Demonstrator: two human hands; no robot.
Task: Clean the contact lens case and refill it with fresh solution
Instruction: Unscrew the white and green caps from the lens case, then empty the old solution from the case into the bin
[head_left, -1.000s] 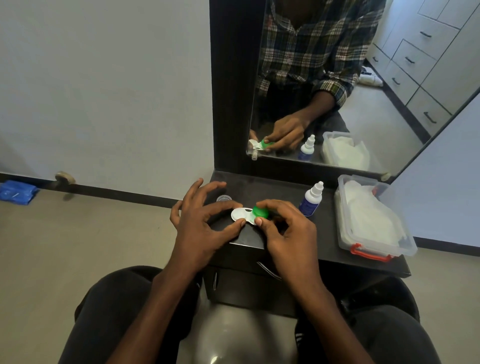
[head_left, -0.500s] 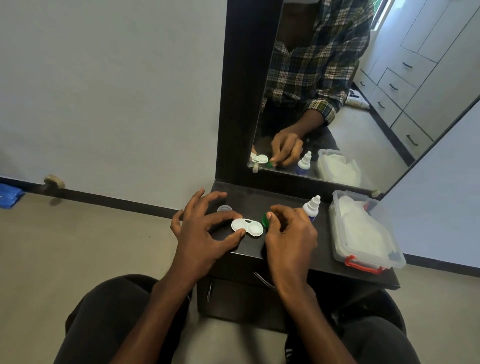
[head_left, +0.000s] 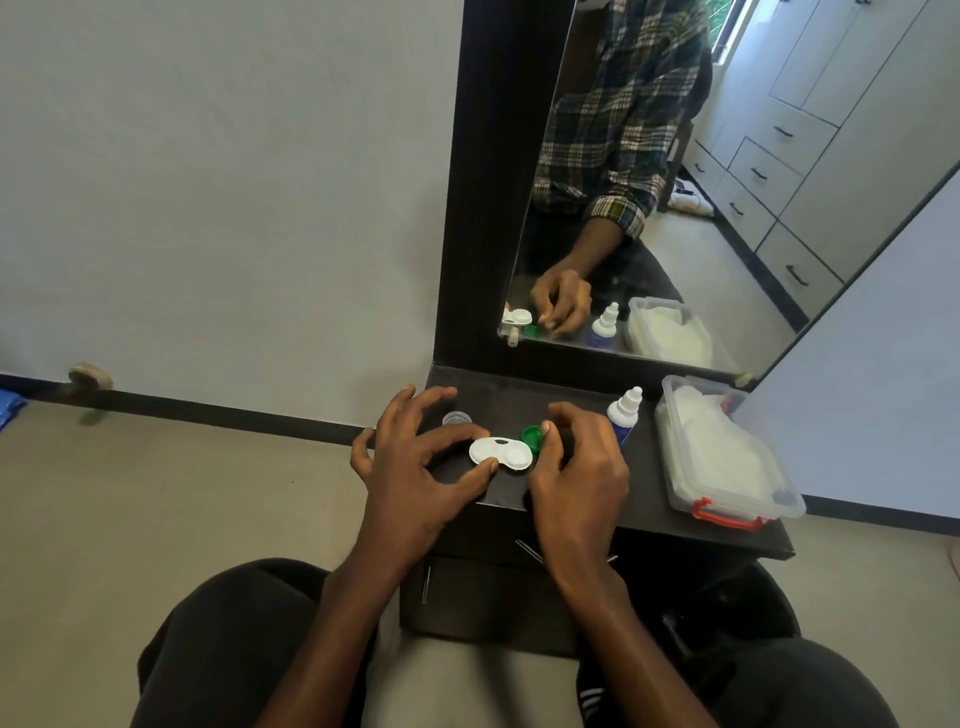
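Your left hand (head_left: 415, 467) pinches the white lens case (head_left: 501, 453); right hand (head_left: 576, 467) pinches the green cap (head_left: 533, 437). Solution bottle (head_left: 623, 413) and clear tissue box (head_left: 727, 457) stand right of them on the dark surface (head_left: 498, 405), mirror (head_left: 675, 182) behind.

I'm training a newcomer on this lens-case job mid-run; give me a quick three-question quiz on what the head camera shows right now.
1. True or false: the green cap is screwed onto the white lens case.
2. Which hand steadies the case? A) left hand B) right hand C) neither
3. Fill in: the solution bottle stands between the right hand and the clear ____ with red latches.

Key
1. False: the cap is off, beside the case's right end, pinched by the right hand.
2. A: thumb and forefinger grip the case's left end.
3. Box.
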